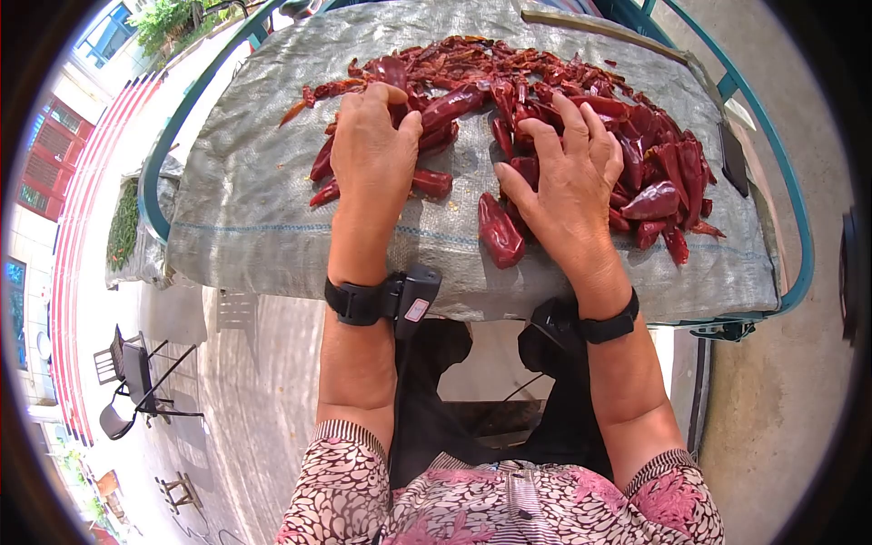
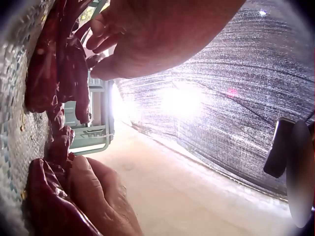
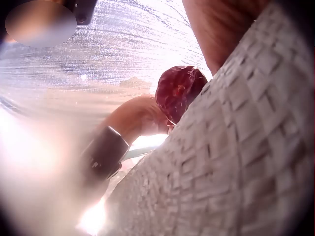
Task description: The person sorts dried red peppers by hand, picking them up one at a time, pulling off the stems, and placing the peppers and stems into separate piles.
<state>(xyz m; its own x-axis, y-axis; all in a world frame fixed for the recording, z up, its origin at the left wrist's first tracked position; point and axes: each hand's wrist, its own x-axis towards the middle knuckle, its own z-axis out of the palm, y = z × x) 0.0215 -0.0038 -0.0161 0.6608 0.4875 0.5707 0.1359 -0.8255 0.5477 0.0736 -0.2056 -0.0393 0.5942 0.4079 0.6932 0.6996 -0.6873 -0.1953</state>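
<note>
Many shiny dried red chili peppers (image 1: 654,154) lie in a heap on a grey woven sheet (image 1: 245,173). In the head view my left hand (image 1: 374,154) reaches palm down over the left part of the heap, thumb apart from its bent index finger. The left wrist view shows this left hand (image 2: 152,34) with loosely bent fingers beside hanging chilies (image 2: 74,73). My right hand (image 1: 577,177) spreads its bent fingers over the chilies at the right, fingertips on the heap. Near its thumb lies one large chili (image 1: 500,238). In the right wrist view a chili end (image 3: 179,91) overlaps my left forearm.
Smaller, broken chili pieces (image 1: 472,59) cover the back of the sheet. Teal metal rails (image 1: 797,200) curve around both sides. A wooden strip (image 1: 599,34) lies along the back edge, and a dark flat object (image 1: 732,159) at the right. Folding chairs (image 1: 136,377) stand on the ground at left.
</note>
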